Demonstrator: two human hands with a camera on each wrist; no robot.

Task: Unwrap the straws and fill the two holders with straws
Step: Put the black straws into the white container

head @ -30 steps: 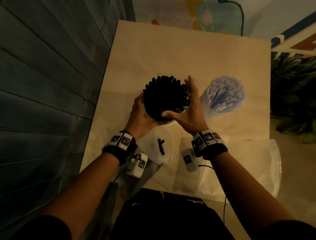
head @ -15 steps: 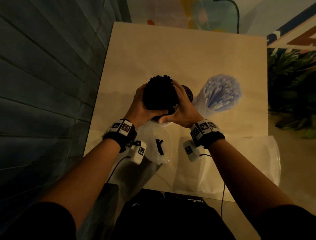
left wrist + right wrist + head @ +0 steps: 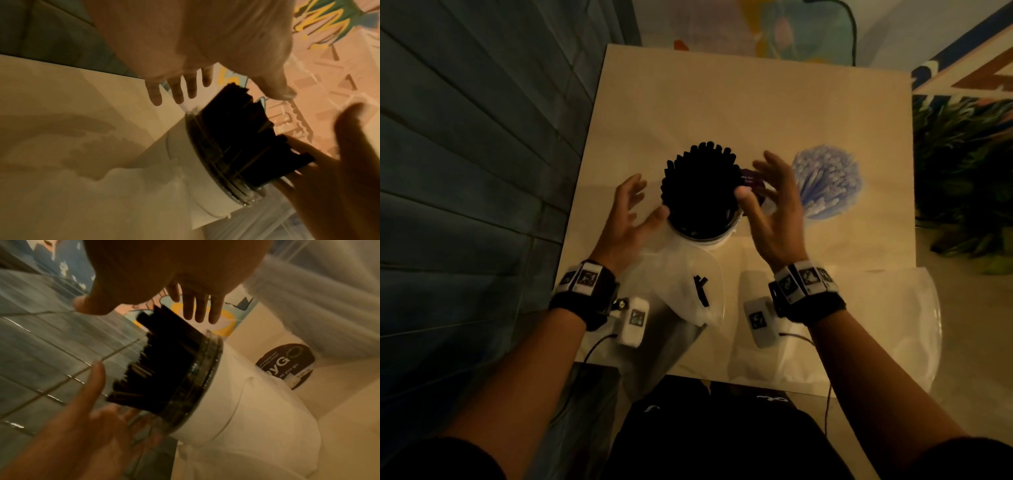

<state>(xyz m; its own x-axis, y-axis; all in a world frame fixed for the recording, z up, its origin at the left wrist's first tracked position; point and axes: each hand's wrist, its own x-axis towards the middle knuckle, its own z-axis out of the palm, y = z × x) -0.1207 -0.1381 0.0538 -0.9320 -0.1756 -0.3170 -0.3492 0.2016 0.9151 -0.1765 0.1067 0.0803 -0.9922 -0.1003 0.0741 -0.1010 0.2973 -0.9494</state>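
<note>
A white holder [image 3: 705, 240] with a clear rim stands mid-table, packed with black straws [image 3: 700, 192] that fan outward. My left hand [image 3: 649, 198] hovers just left of the straws, fingers spread, holding nothing. My right hand [image 3: 758, 180] hovers just right of them, also spread and empty. The wrist views show the same black straws [image 3: 246, 138] [image 3: 164, 361] standing between the two open palms, with no finger curled round them. A fanned bunch of pale blue straws [image 3: 825, 181] in clear wrap stands to the right.
Empty clear wrappers [image 3: 688, 294] [image 3: 876, 325] lie along the near table edge, one with a loose black straw [image 3: 700, 289] on it. A dark round label [image 3: 285, 365] sits behind the holder. A tiled wall [image 3: 482, 171] runs along the left, plants [image 3: 969, 171] on the right.
Half a second ago both hands were clasped round the black straws, squeezing them together. Now both have let go and drawn apart, and the straws have fanned out in the holder.
</note>
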